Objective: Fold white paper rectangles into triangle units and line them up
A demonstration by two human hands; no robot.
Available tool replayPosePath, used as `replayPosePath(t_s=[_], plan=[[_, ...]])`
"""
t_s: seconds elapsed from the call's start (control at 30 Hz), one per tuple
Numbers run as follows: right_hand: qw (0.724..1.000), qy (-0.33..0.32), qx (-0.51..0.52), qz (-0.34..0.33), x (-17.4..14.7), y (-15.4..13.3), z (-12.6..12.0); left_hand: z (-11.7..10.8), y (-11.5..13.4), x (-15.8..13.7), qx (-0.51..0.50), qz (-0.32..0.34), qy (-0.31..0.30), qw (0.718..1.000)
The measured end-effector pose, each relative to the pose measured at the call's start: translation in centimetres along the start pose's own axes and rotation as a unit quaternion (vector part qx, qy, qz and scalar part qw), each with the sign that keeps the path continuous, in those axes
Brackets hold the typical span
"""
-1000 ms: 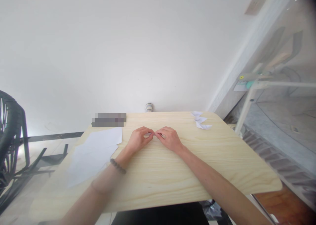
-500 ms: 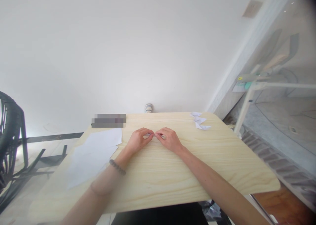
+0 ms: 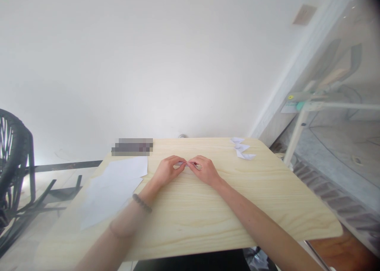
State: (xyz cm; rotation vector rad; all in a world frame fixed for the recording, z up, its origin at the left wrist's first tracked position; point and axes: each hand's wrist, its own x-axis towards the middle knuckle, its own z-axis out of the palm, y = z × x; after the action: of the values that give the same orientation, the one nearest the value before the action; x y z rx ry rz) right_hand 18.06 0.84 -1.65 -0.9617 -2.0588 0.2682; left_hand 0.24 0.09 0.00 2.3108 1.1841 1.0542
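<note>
Pinched twd far half of tabletop (image 3: pixel 184 219), approx. mid-width: small pale piece (image 3: pixel 187 163), prob. paper, mostly hidden by fingertips; too small to tell shape or folds. Held betw. L hand (image 3: pixel 169 169) and R hand (image 3: pixel 205 169), each grip clamped on it thumb-to-finger, w/ tips nearly touching. Can't tell if lifted or resting on the wood.

By judgement, could tear or crease off-line under too hard an outward pull, being prob. thin & pinched so close. Might spring open or slip out upon easing either grip too early. Might also end up skewed from uneven pressure, w/ fingertips blocking sight of edges. Could drag or crumple white sheets (image 3: pixel 115 180) on a backward L-arm sweep, w/ L forearm & bead bracelet (image 3: pixel 142 203) close by their inner side. Could bump folded white pieces (image 3: pixel 242 147) on a wide R-hand swing twd far R corner.

Edges: at far side, close to wall (image 3: pixel 184 65), so little reach fwd. At near side, crossed by both forearms; could lose a dropped bit over it, but well apart from the pinch. At far L corner, taken up by pixelated dark block (image 3: pixel 132 147), unreadable. Most room betw. forearms & out R, past R forearm, to the rounded near-R corner. Tight on L: hemmed in by sheets, so better to shift R or straight back, if at all.
</note>
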Motion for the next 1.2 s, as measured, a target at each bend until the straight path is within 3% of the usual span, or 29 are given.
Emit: replayPosePath(t_s=[1.2], plan=[[1.0,-0.014,-0.002,-0.006,0.1,-0.04,-0.15,-0.04,-0.1,0.08,0.009,0.015,-0.004,1.0]])
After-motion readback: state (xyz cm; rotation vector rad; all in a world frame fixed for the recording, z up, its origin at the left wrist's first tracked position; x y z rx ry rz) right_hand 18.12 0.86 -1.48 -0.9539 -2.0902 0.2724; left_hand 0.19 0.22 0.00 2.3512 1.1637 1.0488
